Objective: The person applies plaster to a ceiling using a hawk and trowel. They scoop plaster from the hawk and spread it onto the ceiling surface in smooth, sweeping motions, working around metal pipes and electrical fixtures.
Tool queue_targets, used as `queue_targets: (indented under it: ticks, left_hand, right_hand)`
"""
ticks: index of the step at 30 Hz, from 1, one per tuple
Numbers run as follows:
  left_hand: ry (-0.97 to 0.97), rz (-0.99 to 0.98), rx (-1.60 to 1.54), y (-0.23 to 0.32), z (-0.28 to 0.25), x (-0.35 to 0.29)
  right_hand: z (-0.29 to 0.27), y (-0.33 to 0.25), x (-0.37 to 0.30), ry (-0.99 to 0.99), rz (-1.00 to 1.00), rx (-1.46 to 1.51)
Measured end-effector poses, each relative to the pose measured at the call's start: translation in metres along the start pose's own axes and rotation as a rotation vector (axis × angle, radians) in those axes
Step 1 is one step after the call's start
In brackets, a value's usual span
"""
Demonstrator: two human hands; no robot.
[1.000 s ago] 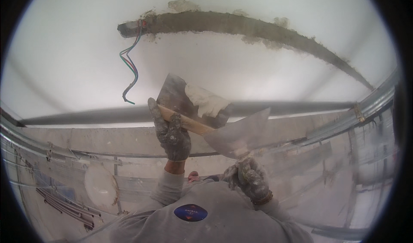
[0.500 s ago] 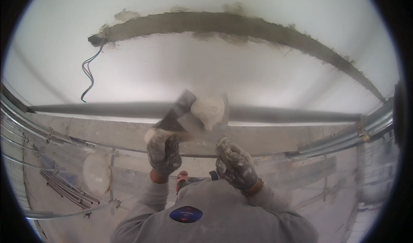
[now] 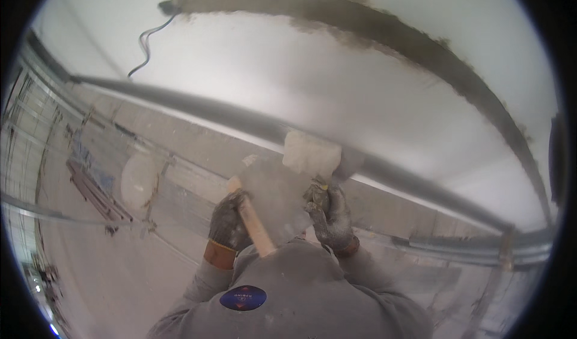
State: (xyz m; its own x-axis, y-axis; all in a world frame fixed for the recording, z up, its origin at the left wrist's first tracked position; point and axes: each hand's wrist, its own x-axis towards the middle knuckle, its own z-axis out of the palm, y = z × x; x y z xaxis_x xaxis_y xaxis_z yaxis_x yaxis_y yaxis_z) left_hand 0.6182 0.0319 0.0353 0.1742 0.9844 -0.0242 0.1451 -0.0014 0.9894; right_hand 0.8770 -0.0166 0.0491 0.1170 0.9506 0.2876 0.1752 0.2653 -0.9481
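Grey, plaster-smeared gloves cover both my hands. The left hand point(image 3: 230, 222) is closed round the pale wooden handle point(image 3: 257, 228) of a wide putty knife; its broad grey blade point(image 3: 273, 195), slightly blurred, points toward my other hand. My right hand point(image 3: 332, 219) grips a second tool, apparently a plastering trowel point(image 3: 353, 162), just beyond the fingers. A thick lump of off-white plaster point(image 3: 311, 153) covers most of that trowel's blade. The handle in my right hand is mostly hidden by the fingers. The two blades are close together; I cannot tell whether they touch.
Ahead is a white wall point(image 3: 240, 57) with a long grey-brown filled strip point(image 3: 336, 15) and loose wires point(image 3: 144, 45) hanging from its left end. Metal scaffold rails point(image 3: 463, 246) run at both sides. Brown pipes point(image 3: 93, 189) lie below at left.
My view has tilted. The left putty knife has swung from pointing upward to lying toward my right hand. The plaster, blurred between both blades earlier, now sits on the right trowel.
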Motion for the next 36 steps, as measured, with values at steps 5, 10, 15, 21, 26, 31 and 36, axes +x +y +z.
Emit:
queue_targets:
  ticks: [5,10,15,21,26,31,36]
  left_hand:
    - [0.090,-0.406,-0.732,0.069,0.014,0.002]
    - [0.139,-0.148,-0.482,0.081,-0.004,0.002]
    - [0.709,0.789,0.940,0.071,0.006,0.017]
    - [0.856,0.918,1.277,0.000,0.026,0.018]
    - [0.012,0.656,0.439,0.017,0.008,0.023]
    - [0.297,-0.359,-0.551,-0.002,-0.010,0.008]
    - [0.042,-0.199,-0.201,0.041,0.016,-0.011]
  right_hand:
    - [-0.011,0.033,0.010,-0.110,-0.449,-0.415]
    - [-0.068,0.071,0.002,-0.223,-0.284,-0.637]
    - [-0.050,0.049,-0.028,0.053,0.308,0.906]
    - [-0.001,0.012,-0.028,-0.147,0.469,1.176]
    - [-0.006,-0.025,-0.018,-0.149,0.446,1.180]
    - [-0.022,-0.034,-0.008,-0.106,0.422,0.753]
    - [-0.014,-0.003,0.001,-0.051,0.038,0.022]
